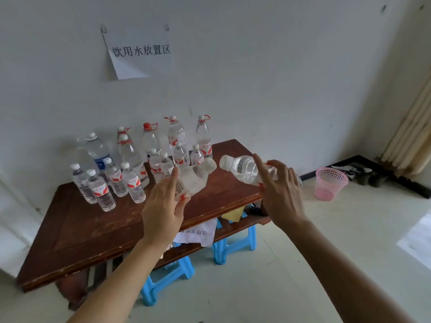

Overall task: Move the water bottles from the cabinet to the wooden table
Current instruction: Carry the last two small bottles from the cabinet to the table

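Note:
My left hand [163, 206] grips a small clear water bottle [196, 177], tilted with its white cap up and to the right, over the wooden table [93, 231]. In my right hand [279, 192] is a second small bottle [242, 170], lying nearly level with its cap pointing left, above the table's right end. The two caps almost meet in mid-air. Several water bottles [130, 169], small and large, with white or red caps, stand upright at the back of the table near the wall.
A paper sign [140, 52] hangs on the white wall above the table. Two blue plastic stools [235, 243] and papers sit under the table. A pink wastebasket [330, 183] stands on the floor to the right, with shoes [363, 176] near the corner.

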`<state>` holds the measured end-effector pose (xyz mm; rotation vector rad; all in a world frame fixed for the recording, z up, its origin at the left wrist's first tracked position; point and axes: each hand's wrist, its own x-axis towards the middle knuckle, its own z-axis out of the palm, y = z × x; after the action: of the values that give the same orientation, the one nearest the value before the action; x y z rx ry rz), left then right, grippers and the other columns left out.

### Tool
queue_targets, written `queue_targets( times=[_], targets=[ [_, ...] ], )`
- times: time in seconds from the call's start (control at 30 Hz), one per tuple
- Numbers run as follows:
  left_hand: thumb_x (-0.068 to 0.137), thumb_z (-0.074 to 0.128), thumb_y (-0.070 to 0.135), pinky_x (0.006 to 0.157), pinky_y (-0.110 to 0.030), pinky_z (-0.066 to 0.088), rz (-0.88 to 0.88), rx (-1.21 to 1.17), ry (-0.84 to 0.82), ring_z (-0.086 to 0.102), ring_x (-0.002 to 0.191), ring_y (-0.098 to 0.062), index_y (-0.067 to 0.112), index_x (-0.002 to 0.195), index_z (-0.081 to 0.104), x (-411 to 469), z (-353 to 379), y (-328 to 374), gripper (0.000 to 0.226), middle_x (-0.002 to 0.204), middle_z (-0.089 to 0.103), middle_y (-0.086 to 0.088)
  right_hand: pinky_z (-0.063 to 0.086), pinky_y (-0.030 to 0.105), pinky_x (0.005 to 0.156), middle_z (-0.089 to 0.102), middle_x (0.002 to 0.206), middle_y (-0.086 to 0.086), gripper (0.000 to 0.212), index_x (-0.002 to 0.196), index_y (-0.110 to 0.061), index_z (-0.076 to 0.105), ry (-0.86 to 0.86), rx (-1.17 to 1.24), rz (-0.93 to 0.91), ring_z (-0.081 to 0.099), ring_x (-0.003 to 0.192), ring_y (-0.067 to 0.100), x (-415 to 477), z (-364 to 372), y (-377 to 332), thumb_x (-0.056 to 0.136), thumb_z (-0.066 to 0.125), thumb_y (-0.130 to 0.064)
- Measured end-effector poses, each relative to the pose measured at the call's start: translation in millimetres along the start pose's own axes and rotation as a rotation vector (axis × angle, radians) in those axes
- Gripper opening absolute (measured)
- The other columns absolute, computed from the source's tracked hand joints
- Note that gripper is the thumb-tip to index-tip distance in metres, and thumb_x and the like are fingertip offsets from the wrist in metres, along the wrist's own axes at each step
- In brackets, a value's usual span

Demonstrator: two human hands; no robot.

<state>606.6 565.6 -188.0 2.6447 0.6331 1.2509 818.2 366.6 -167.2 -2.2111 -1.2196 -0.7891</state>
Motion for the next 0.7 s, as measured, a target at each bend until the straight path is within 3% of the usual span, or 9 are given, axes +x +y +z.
queue_targets(
  times=[0.27,0.37,0.57,0.7],
  targets=[
    [0.090,0.072,0.031,0.090,-0.049,0.057,-0.070,-0.165,-0.139,0.055,0.130,-0.035,0.009,0.155,0.030,128,137,-83,0.080,0.147,0.052,-0.016,0.052,0.061,0.092,0.048,0.139,0.021,0.083,0.160,-0.030,0.027,-0.138,0.062,0.159,0.058,0.116,0.041,115,125,41,0.090,0.070,-0.019],
    [0.091,0.070,0.035,0.098,-0.050,0.053,-0.106,-0.213,-0.193,0.051,0.134,-0.033,0.010,0.156,0.027,182,179,-99,0.082,0.150,0.048,-0.014,0.055,0.059,0.087,0.049,0.139,0.020,0.087,0.159,-0.030,0.024,-0.133,0.064,0.239,0.059,0.117,0.040,153,153,65,0.090,0.075,-0.018],
    [0.088,0.074,0.042,0.099,-0.044,0.052,-0.201,-0.352,-0.301,0.058,0.124,-0.021,0.015,0.149,0.041,232,269,-116,0.074,0.134,0.062,-0.006,0.053,0.046,0.070,0.053,0.131,0.021,0.079,0.157,-0.022,0.034,-0.141,0.100,0.291,0.063,0.104,0.042,207,210,124,0.090,0.075,-0.017],
    [0.078,0.080,0.045,0.082,-0.024,0.054,-0.364,-0.406,-0.287,0.062,0.095,0.003,0.028,0.116,0.059,239,333,-119,0.047,0.105,0.068,0.017,0.041,0.035,0.060,0.051,0.131,0.015,0.075,0.159,-0.027,0.029,-0.211,0.164,0.330,0.061,0.093,0.034,231,269,172,0.094,0.067,-0.025]
  ],
)
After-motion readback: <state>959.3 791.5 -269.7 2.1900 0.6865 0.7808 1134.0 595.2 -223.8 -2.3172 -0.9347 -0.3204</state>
